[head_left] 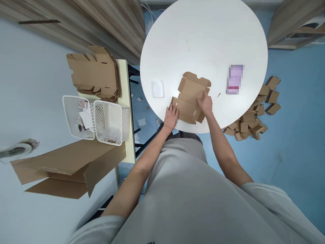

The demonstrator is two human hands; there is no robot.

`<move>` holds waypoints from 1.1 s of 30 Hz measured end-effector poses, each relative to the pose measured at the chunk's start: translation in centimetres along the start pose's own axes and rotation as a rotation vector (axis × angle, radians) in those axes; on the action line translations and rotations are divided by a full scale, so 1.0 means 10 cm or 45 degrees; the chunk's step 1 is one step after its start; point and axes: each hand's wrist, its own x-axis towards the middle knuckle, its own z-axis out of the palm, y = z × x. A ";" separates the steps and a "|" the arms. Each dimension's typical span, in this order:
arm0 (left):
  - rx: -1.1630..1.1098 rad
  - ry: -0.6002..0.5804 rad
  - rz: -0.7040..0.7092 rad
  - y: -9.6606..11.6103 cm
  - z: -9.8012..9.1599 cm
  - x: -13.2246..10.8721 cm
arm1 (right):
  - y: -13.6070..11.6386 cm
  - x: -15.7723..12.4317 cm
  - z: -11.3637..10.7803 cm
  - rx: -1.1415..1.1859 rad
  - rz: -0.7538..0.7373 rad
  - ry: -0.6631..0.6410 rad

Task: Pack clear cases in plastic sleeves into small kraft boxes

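A partly folded cardboard box blank (193,88) lies on the white round table near its front edge, its far lid panel and tabs spread flat. My left hand (171,117) rests at the blank's near left corner, fingers stretched out and slightly apart against a raised side flap. At the right side, my right hand (206,103) has its fingers curled closed on the blank's edge; the fingertips are partly hidden. A small white square packet (157,89) lies left of the blank. To the right is a blurred pink-purple item (235,79).
On a side table (130,135) at left stand a stack of flat cardboard blanks (93,73) and two white plastic baskets (124,123) with small items. An open large carton (68,156) is beside them. Many folded small boxes (248,118) are piled on the floor at right.
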 end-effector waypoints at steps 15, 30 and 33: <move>-0.486 0.261 -0.113 -0.15 -0.24 0.51 | -0.05 -0.70 0.09 -0.234 -0.270 -0.331; -1.042 0.275 -0.418 -0.10 -0.28 0.45 | -0.05 -0.63 0.11 -0.313 -0.280 -0.280; -0.872 0.310 -0.512 0.00 -0.27 0.42 | -0.06 -0.59 0.10 -0.322 -0.304 -0.276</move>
